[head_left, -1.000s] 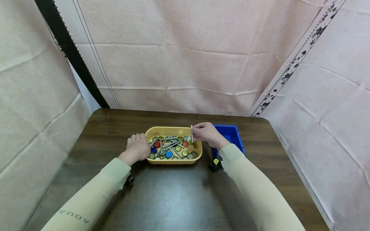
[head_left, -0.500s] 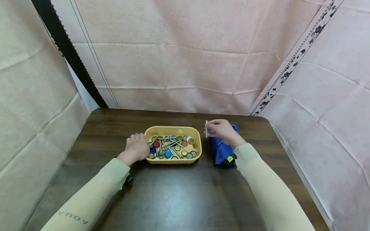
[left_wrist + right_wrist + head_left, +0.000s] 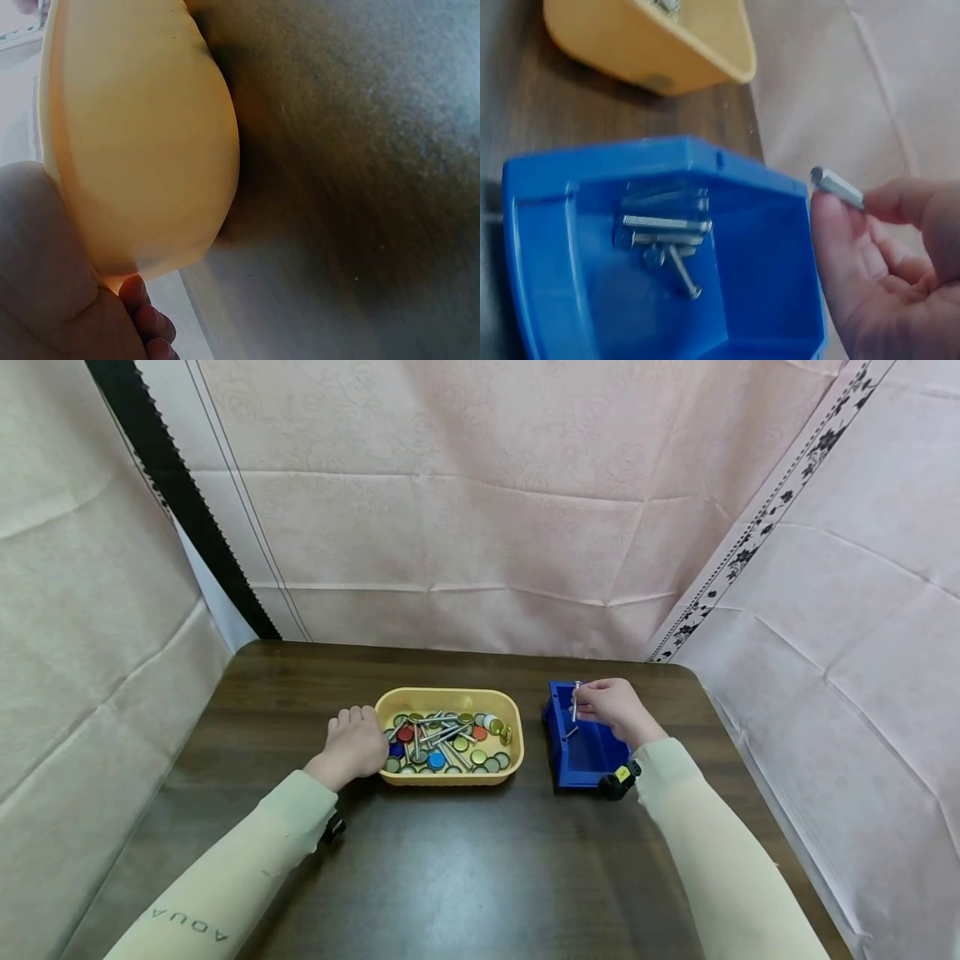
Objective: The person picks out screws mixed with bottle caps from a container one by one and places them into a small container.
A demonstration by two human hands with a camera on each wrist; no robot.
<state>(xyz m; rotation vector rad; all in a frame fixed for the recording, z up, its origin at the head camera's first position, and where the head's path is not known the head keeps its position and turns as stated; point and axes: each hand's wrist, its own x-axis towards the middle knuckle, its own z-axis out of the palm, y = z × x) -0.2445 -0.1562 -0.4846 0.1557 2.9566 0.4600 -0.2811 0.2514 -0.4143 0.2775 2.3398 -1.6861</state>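
Pale curtains (image 3: pixel 450 527) wall off the scene, a black band (image 3: pixel 187 502) slanting down on the left and a floral border (image 3: pixel 742 558) slanting on the right, with a dark brown table (image 3: pixel 450 877) laid out below. Starting on the left, a pale sleeve lettered AQUA (image 3: pixel 217 868) reaches in, and out of it comes the left hand (image 3: pixel 352 747), fingers curled, gripping the end of the yellow tray (image 3: pixel 450 780). And what a jumble inside that tray! Silvery bolts (image 3: pixel 447 735) lie crisscrossed in the middle, with round caps all about them: red (image 3: pixel 405 734), bright blue (image 3: pixel 437 761), gold (image 3: pixel 478 757), silver.

Across a strip of bare wood we go, to the blue bin (image 3: pixel 585 777), well apart from the tray. Right wrist view now, and several loose bolts (image 3: pixel 667 223) lie together on its floor. Up at the bin's far end, raised above those, is the held bolt (image 3: pixel 576 702), upright in the head view, pinched neatly between thumb and fingers of the right hand (image 3: pixel 615 706). Just behind, a black wrist camera (image 3: pixel 618 781) hangs beneath the cuff, and the right sleeve (image 3: pixel 712 835) runs off toward the bottom corner.
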